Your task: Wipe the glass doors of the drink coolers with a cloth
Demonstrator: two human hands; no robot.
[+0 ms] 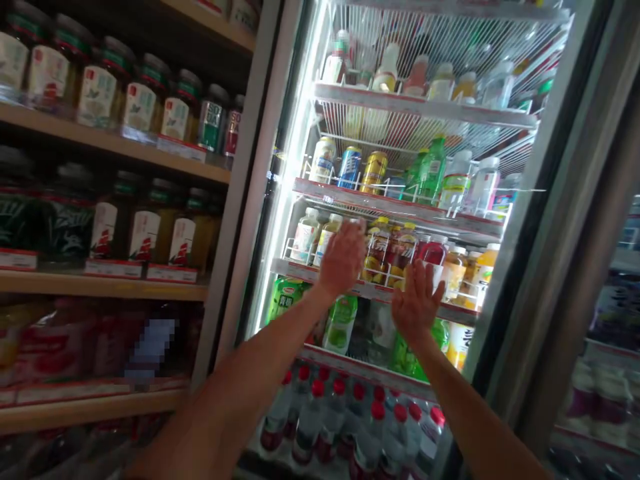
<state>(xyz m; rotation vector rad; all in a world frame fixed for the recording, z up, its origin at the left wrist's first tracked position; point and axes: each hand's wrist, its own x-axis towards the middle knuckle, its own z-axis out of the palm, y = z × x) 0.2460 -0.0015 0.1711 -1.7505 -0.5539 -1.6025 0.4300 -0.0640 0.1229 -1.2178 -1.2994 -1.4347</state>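
Both my arms reach into an open, lit drinks fridge (pixel 300 107). My left hand (pixel 343 257) is at the middle wire shelf (pixel 300 268), fingers curled toward the pale juice bottles (pixel 313 235) and the amber tea bottles (pixel 379 250); I cannot see whether it grips one. My right hand (pixel 417 301) is lower and to the right, fingers spread and open, in front of a red-capped bottle (pixel 433 253) and the shelf's front rail. Nothing shows in its palm.
Cans (pixel 349 167) and green bottles (pixel 430 170) stand on the shelf above; green bottles (pixel 341 323) and red-capped water bottles (pixel 325 413) fill the shelves below. Wooden shelves (pixel 110 143) with jars stand at left. The open fridge door (pixel 565 220) hangs at right.
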